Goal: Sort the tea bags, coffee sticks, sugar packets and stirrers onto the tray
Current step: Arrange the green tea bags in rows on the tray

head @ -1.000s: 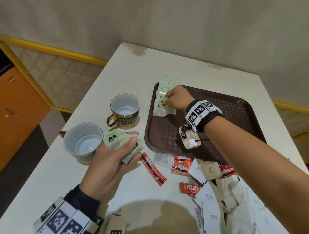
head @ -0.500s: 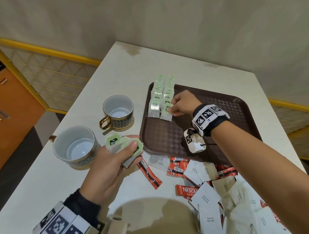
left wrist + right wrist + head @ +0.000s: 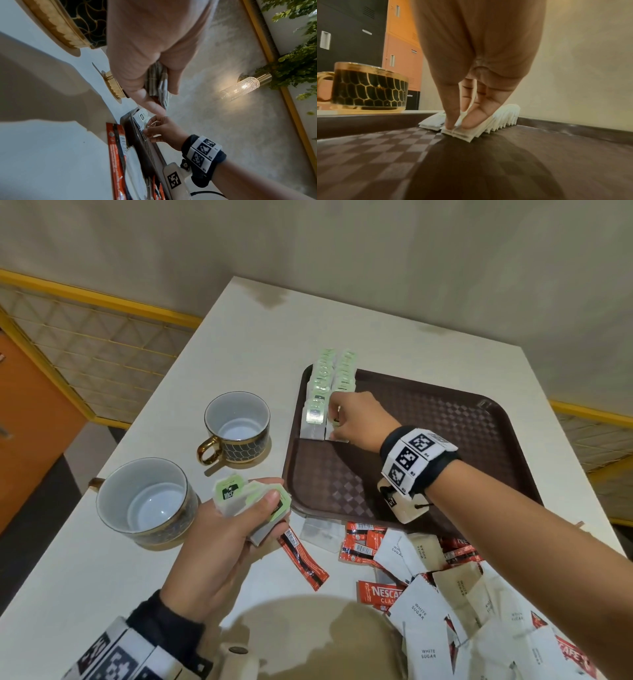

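Head view: the right hand presses a tea bag onto the near end of the rows running along the tray's left edge; the left hand, nearer the table's front edge, grips a stack. Right wrist view: thumb and fingertips pin that bag flat. The next bag lies left of the right hand.

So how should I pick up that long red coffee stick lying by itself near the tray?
Pinch the red coffee stick across its narrow middle from above. It lies flat and slanted on the table, long sides clear, the upper end tucked under the left hand.
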Available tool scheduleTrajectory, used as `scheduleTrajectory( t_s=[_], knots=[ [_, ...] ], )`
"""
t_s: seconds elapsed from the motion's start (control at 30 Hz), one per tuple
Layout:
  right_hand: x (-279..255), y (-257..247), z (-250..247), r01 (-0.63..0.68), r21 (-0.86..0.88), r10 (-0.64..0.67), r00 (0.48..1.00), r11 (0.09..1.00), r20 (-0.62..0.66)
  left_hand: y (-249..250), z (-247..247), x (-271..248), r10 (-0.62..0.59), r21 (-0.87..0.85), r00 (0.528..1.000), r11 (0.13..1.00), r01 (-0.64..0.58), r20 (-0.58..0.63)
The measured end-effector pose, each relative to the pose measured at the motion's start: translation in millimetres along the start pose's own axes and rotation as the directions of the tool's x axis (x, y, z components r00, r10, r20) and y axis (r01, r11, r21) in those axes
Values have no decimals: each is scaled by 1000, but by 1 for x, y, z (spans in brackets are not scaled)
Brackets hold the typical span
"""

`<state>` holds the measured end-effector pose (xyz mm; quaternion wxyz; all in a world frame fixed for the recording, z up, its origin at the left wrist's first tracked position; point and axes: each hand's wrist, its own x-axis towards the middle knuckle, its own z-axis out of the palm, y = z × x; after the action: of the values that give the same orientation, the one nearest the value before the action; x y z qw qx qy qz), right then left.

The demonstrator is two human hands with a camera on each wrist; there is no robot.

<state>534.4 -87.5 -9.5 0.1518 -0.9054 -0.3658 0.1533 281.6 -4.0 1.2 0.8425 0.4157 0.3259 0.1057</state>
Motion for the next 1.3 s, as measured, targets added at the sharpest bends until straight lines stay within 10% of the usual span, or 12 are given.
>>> scheduleTrajectory(
  t_s=[1.3],
  knots=[
    [21, -28, 18, 93, -168, -86, 995, 981, 53, 0, -6, 6, -42, -19, 999, 999, 41, -5]
  ],
)
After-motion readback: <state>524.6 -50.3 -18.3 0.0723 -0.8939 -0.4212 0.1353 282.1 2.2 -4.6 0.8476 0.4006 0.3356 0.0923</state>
